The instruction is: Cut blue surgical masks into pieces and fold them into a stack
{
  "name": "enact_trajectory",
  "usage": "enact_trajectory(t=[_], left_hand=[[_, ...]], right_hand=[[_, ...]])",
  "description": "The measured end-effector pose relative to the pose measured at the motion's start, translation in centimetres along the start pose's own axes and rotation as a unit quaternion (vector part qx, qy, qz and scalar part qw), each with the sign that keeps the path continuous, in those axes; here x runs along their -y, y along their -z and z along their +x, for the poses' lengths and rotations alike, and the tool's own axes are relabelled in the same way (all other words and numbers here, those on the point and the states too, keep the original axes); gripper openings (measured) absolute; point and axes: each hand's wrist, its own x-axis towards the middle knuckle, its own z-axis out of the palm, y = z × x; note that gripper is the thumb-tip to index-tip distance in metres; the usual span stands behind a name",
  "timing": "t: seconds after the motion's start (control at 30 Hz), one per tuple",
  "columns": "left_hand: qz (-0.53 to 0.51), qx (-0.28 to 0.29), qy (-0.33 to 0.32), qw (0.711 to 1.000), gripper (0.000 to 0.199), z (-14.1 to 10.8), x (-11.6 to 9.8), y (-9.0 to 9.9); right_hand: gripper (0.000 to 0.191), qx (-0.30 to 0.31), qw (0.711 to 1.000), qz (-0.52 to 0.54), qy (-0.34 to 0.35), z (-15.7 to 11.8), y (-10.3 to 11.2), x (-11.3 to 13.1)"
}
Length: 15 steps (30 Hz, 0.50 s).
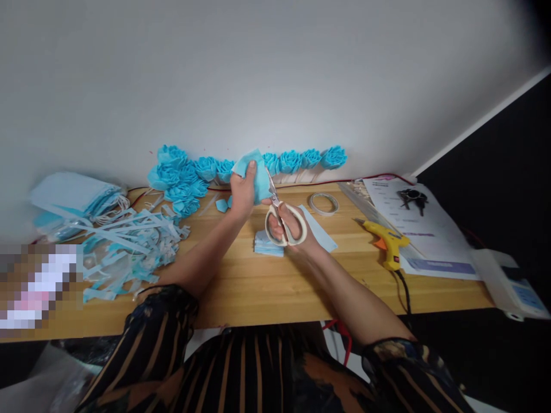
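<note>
My left hand grips a piece of light blue fabric, thumb on its face, raised above the table. The scissors, with cream handles, are in my right hand, fingers through the loops. Their blades point up along the right edge of the fabric; whether they touch it I cannot tell. Below my hands lie a small folded stack of pale blue fabric and a larger pale blue sheet, partly covered by my right hand. Small blue cut pieces rest left of them, beside my left wrist.
Several blue fabric flowers line the wall. Fabric strips and a stack of face masks lie left. To the right are a tape roll, a yellow glue gun with a cord, printed sheets, keys and a white box.
</note>
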Motion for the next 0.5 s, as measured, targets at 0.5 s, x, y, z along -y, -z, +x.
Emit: enact_trajectory(t=[0.5], left_hand=[[-0.06,0.166,0.132,0.975,0.049,1.9,-0.2,1.1]], right_hand=[[0.05,-0.06,0.984,-0.157,0.06,1.0,1.1,-0.4]])
